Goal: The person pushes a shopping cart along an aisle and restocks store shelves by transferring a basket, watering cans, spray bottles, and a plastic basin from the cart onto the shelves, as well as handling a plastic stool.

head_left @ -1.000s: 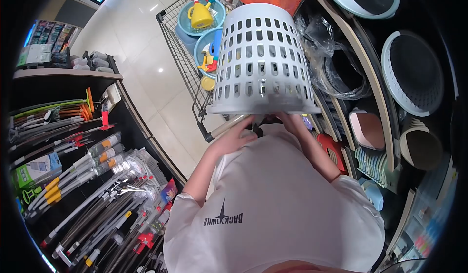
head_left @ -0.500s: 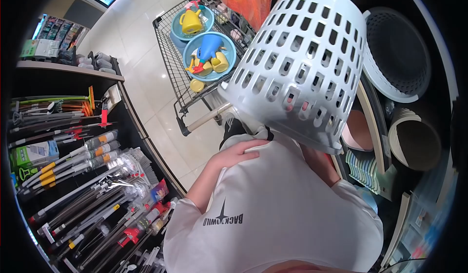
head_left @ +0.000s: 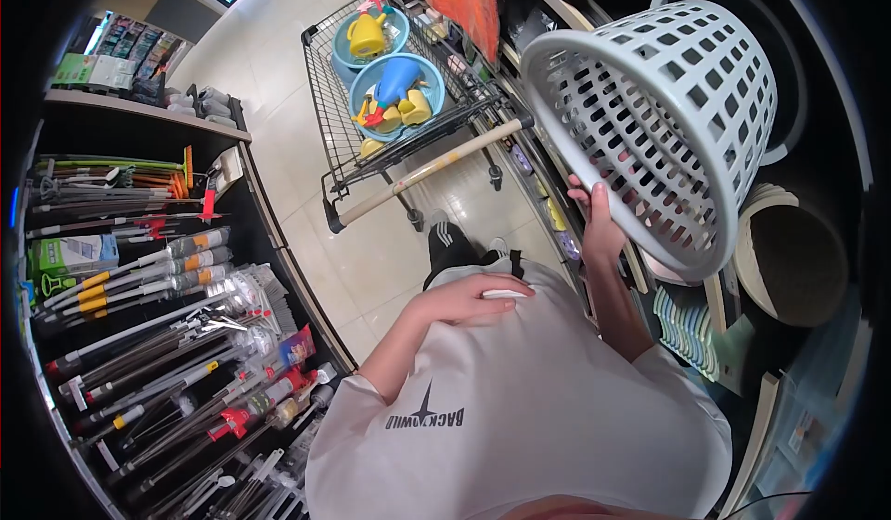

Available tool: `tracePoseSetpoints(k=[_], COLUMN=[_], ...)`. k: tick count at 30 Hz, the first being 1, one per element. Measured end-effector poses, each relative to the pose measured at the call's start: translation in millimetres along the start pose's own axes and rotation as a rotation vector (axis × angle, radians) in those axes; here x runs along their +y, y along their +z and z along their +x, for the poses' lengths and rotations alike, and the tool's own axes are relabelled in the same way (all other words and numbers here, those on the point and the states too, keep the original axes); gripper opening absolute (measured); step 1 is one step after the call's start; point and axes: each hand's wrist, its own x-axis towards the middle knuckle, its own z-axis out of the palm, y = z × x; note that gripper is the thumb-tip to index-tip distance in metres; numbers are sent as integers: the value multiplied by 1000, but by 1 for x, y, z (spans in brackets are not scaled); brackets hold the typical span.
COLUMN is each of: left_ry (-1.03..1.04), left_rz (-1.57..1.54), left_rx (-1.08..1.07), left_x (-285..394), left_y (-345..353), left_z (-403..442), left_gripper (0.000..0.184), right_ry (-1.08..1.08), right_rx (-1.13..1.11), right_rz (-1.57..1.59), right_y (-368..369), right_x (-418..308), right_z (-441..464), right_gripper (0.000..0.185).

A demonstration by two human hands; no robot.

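Note:
My right hand [head_left: 599, 221] grips the rim of a white plastic laundry basket [head_left: 742, 84] with rectangular holes. The basket is tilted on its side, its mouth facing down and left towards me, its base towards the shelf at the upper right. Some fingers of that hand are hidden behind the rim. My left hand [head_left: 473, 297] lies against the front of my white T-shirt [head_left: 548, 399], fingers stretched out and holding nothing that I can see.
Ahead stands a wire shopping trolley [head_left: 418, 181] carrying blue basins [head_left: 432, 75] with toy-like watering cans. Brooms and mops [head_left: 176, 288] fill the left shelf. On the right shelf are a beige bin [head_left: 752, 260] and a row of pastel hangers [head_left: 684, 330].
The laundry basket has swung right, and its open mouth has turned into view. My right hand, hidden before, now shows on the rim. My left hand stays on the shirt.

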Motion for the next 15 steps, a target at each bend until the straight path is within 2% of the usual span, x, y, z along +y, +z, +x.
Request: tracePoseSetpoints(k=[4, 6, 7, 12, 15], left_ry=[5, -124, -123, -184, -156], left_rz=[7, -62, -58, -10, -13], left_rx=[74, 211, 213, 490, 561], left_x=[-16, -15, -19, -44, -58], left_y=[11, 16, 16, 13, 6], left_z=[8, 10, 11, 9, 3], left_gripper=[37, 36, 36, 35, 36], right_ry=[-222, -208, -223, -235, -240], right_rx=[-103, -94, -98, -55, -81], right_rz=[164, 191, 241, 350, 363], right_y=[0, 1, 0, -2, -5], right_x=[-31, -46, -48, -65, -67], right_z=[9, 16, 22, 48, 58], right_gripper=[44, 43, 43, 43, 45])
